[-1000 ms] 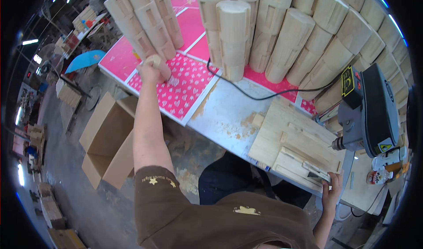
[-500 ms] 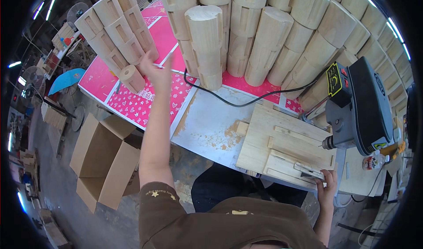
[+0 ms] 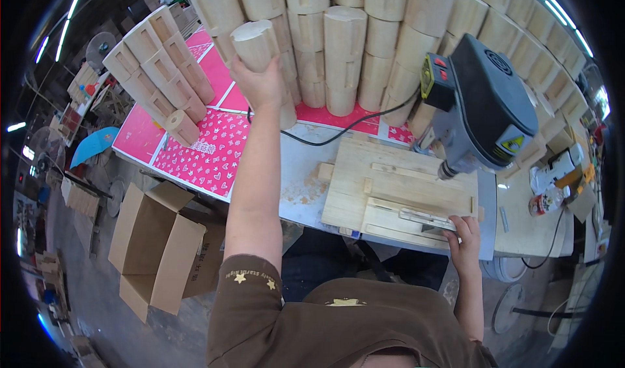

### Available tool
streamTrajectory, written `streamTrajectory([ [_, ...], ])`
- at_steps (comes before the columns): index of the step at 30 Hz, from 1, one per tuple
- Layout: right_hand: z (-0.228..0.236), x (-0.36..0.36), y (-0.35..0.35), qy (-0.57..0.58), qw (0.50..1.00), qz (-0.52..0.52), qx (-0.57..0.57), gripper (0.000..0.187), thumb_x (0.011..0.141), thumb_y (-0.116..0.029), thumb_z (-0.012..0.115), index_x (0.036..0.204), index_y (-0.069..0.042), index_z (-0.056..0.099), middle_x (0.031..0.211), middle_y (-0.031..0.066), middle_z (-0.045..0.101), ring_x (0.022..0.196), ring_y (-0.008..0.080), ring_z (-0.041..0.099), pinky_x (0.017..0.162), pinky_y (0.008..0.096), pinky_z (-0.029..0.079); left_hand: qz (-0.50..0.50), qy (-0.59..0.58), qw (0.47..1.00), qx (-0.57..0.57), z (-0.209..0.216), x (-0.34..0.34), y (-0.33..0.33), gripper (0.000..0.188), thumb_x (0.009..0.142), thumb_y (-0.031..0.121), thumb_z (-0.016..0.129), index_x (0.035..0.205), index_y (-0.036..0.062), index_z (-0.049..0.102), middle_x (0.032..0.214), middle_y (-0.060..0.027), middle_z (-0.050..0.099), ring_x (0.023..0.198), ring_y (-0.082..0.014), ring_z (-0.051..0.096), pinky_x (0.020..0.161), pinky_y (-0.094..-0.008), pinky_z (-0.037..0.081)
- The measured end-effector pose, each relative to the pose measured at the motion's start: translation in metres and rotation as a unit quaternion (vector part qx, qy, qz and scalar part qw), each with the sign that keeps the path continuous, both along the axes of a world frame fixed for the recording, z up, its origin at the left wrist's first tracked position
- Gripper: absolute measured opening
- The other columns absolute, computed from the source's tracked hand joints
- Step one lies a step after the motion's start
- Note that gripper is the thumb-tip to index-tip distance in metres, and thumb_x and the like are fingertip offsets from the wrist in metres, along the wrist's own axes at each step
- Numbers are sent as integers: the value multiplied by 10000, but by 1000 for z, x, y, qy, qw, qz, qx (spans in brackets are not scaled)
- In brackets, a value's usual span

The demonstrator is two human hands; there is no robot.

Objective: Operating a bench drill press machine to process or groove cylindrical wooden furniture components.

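Note:
My left hand (image 3: 259, 84) reaches out to the far side of the bench, fingers wrapped round a pale wooden cylinder (image 3: 255, 37) at the top of a short stack. The cylinder stands upright; what lies under it is partly hidden by my hand and forearm. At the right, my right hand (image 3: 463, 232) has its fingers closed on the end of a narrow metal-edged bar (image 3: 426, 219). That bar lies along the front of a flat wooden jig board (image 3: 345, 198) with raised strips. A drill press head (image 3: 485, 107) with a chuck stands over the board's right side.
Tall stacks of wooden cylinders (image 3: 345, 55) line the back. More slotted ones (image 3: 156, 62) stand at the left, with a short holed cylinder (image 3: 181, 127). A black cable (image 3: 325, 142) crosses the bench. An open cardboard box (image 3: 140, 238) sits below left; a bottle (image 3: 545, 202) stands right.
My left hand has moved right from beside the left stacks and taken hold of a wooden cylinder. The right hand stays at the bar. The whole view has shifted somewhat.

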State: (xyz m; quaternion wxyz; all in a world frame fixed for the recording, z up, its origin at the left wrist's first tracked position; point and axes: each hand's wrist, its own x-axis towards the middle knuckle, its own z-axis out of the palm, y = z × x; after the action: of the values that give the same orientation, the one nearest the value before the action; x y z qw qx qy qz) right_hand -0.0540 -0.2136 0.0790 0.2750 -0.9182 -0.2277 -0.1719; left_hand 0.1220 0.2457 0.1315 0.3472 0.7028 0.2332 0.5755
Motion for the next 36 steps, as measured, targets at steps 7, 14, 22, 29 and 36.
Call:
streamTrajectory([
  [7,21,-26,-20,136,987,80,32,270,720,-59,680,975,2,617,816,143,573,748,323,544,682,372,453,-160,-146,975,48,10,-35,-5,616,792,226,723,1230,-107,447,1189,-208,530,1096,-283,523,939,-364,413],
  [14,5,-21,-26,377,924,-46,42,259,841,-158,628,998,47,615,822,75,600,786,147,552,697,267,436,-421,-50,881,-209,31,-107,-73,377,915,166,568,1200,-71,503,1067,-108,614,928,-136,603,808,-251,483],
  [22,47,-19,-38,212,968,8,132,218,784,-76,643,981,13,611,814,96,558,750,232,531,696,312,427,-584,246,751,-187,32,-150,-132,284,822,173,660,1044,-1,628,856,-37,661,757,-71,594,679,-211,453],
  [29,13,23,-36,-9,999,33,39,257,712,-68,694,959,-29,634,837,83,584,820,267,522,725,351,423,-629,402,653,-125,-5,-138,-159,367,761,208,726,1024,-29,630,847,-58,663,774,-90,588,713,-224,443],
  [36,-6,35,-48,46,996,58,43,264,730,-63,692,985,-26,636,887,80,592,878,257,536,771,334,428,-636,479,600,-81,-38,-122,-158,395,764,222,724,1064,-16,628,899,-67,665,802,-94,597,750,-236,453],
])
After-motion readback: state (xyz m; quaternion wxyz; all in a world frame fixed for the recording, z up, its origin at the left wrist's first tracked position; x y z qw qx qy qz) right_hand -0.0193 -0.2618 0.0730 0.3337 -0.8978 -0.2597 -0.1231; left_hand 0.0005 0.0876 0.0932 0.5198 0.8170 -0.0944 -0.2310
